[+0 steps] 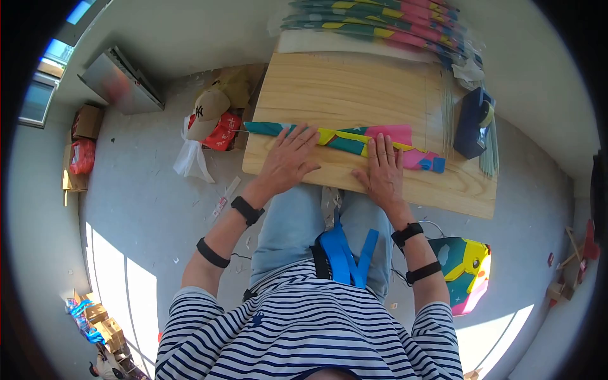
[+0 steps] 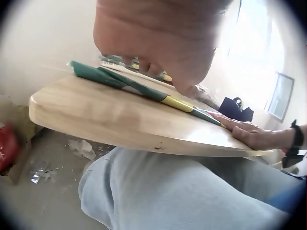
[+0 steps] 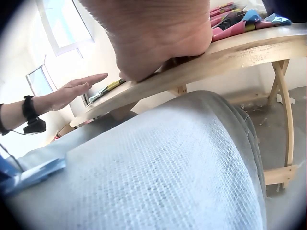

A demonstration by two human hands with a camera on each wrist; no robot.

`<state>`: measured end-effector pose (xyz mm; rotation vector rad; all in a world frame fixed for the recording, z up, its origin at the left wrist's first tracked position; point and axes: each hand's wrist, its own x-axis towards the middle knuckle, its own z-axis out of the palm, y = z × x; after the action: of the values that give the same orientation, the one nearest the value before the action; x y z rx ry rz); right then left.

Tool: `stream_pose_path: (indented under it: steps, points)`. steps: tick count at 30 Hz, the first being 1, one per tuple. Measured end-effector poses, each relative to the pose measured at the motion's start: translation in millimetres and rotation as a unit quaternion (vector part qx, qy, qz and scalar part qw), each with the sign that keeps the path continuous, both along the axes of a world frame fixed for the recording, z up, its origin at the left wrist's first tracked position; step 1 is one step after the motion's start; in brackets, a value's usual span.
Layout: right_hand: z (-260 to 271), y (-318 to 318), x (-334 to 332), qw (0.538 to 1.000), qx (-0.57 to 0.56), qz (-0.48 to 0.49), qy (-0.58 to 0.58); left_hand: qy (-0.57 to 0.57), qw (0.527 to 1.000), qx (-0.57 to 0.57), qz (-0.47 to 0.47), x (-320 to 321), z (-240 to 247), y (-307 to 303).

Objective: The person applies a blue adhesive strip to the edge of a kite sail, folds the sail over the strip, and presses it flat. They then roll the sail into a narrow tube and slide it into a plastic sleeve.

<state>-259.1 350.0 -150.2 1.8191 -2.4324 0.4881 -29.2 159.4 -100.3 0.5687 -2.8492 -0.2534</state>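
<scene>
A colourful printed sheet, green, yellow and pink, lies rolled into a long narrow strip across the wooden table. From its left end sticks out a thin rod. My left hand is over the left part of the roll with straight fingers; the right wrist view shows this left hand raised a little above the table. My right hand rests with fingers extended on the right part, where a pink flap lies unrolled beyond the fingertips. In the left wrist view the right hand lies flat along the roll.
Several similar printed pieces are stacked at the table's far end. A dark blue tape dispenser stands at the right edge beside thin rods. A cap and red bag sit left of the table.
</scene>
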Motion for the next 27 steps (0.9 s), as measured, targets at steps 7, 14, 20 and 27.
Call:
stream_pose_path:
  steps: [7,14,20,27]
  points:
    - [-6,-2,-2,1.000,-0.008,-0.006,0.007,0.011,0.993,0.040,-0.106,-79,-30,57]
    - [9,16,-13,1.000,0.005,-0.011,-0.002,-0.005,0.995,0.036,-0.093,-80,-28,55]
    - [12,40,-49,0.995,-0.045,-0.071,0.063,0.010,0.997,0.026,-0.077,-85,-22,60]
    - [31,-30,-105,0.989,-0.137,-0.049,-0.039,0.021,0.998,0.027,-0.059,-90,-18,63]
